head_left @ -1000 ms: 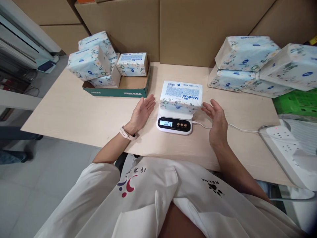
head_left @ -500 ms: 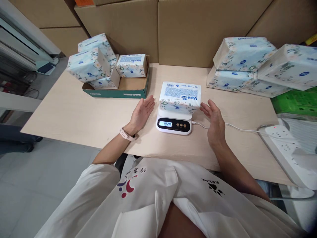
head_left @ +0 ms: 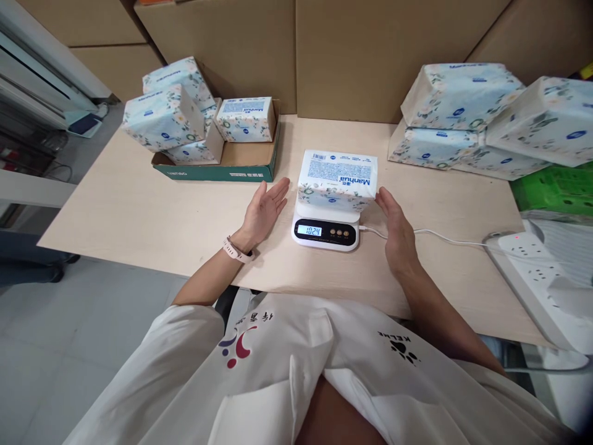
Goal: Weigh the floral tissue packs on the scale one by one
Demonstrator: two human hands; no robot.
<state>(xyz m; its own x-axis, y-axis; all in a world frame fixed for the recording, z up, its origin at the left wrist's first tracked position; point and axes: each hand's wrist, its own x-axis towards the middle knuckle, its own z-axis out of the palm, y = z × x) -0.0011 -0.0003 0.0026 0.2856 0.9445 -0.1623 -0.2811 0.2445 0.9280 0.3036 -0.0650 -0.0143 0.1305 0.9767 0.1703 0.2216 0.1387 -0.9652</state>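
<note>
A floral tissue pack point(head_left: 337, 179) labelled Manhua rests on a small white scale point(head_left: 325, 232) whose lit display reads 1024. My left hand point(head_left: 264, 209) lies open, palm up, on the table just left of the scale, a pale watch on its wrist. My right hand point(head_left: 394, 230) is open with fingers straight, its fingertips at the pack's right side, close to it or just touching. Neither hand holds anything.
A green-edged cardboard tray point(head_left: 231, 165) at the back left holds several tissue packs point(head_left: 163, 117). More packs point(head_left: 467, 117) are stacked at the back right. A white cable point(head_left: 445, 238) runs from the scale to a power strip point(head_left: 537, 272). Cardboard boxes point(head_left: 352, 55) line the back.
My right hand has closed in on the pack's right side. My left hand has stayed put, and the scale reading is unchanged.
</note>
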